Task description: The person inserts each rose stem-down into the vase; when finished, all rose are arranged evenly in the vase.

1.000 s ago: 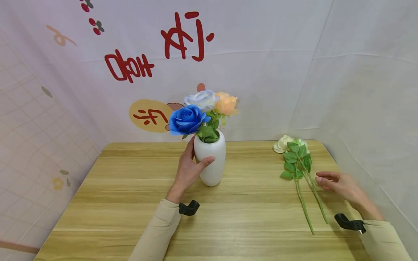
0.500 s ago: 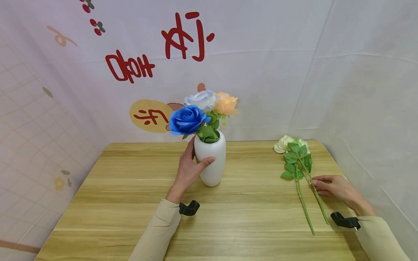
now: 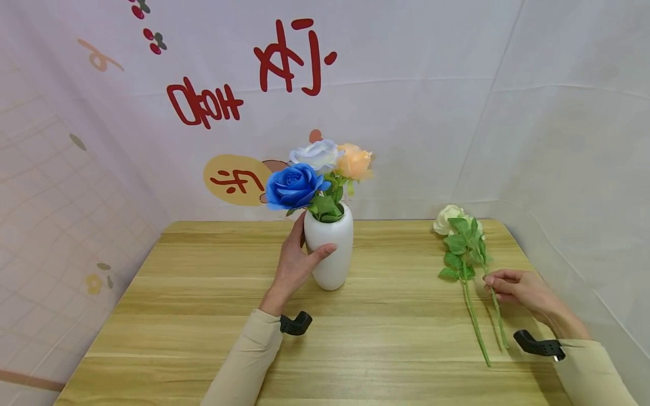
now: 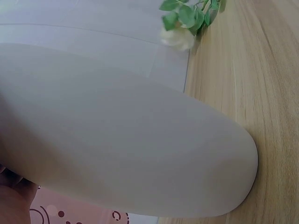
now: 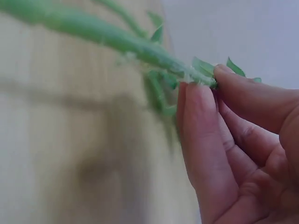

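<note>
Now the right hand (image 3: 525, 292) pinches a thin green rose stem (image 5: 98, 33) at the right of the wooden table (image 3: 396, 344); lift it slowly, clear of the leafy green stem (image 3: 473, 318) nearby. The left hand (image 3: 294, 262) grips the tall white vase (image 3: 336, 265).

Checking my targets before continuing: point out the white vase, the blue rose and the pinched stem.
White vase (image 3: 336, 268): head view, lower body.
Blue rose (image 3: 293, 187): head view, centre of bloom.
Pinched stem (image 5: 117, 39): right wrist view, bare leafless stretch.
</note>
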Available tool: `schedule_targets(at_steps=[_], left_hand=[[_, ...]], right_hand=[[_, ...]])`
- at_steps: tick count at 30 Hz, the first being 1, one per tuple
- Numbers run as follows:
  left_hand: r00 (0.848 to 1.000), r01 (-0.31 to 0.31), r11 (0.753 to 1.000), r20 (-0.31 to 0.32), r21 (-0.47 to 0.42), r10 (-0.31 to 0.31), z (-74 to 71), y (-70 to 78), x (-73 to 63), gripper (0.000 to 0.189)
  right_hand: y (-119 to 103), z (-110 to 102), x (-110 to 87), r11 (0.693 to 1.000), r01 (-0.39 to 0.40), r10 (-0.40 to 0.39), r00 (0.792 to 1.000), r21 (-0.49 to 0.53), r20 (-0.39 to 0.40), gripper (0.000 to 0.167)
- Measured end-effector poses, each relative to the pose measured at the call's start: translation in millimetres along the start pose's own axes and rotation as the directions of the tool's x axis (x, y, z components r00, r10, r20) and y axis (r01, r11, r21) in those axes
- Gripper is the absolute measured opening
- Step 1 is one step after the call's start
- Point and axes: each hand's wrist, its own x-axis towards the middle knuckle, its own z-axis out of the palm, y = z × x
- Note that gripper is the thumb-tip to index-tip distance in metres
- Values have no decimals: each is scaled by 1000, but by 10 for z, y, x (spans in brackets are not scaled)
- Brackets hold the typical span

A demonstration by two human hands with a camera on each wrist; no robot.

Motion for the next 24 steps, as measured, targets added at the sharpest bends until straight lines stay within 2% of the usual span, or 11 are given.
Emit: schedule_targets(at_steps=[3,10,16,24], left_hand=[[1000,1,1000,0,-2,-1,-5,9,-2,106],[1000,-7,1000,0,-7,7,-3,12,-8,105],[1000,-16,1000,3,-22,16,-4,5,-22,98],[1000,-25,999,0,-34,25,-5,-5,-22,97]], right_hand=[[-92,-17,-41,997,65,-65,998,32,-6,19],[-312,-6,-129,979,177,-173,983,96,-55,25],[-545,52,-185,965,224,-211,972,134,-108,21],[-870,160,-251,965,259,-249,955,45,-160,14]])
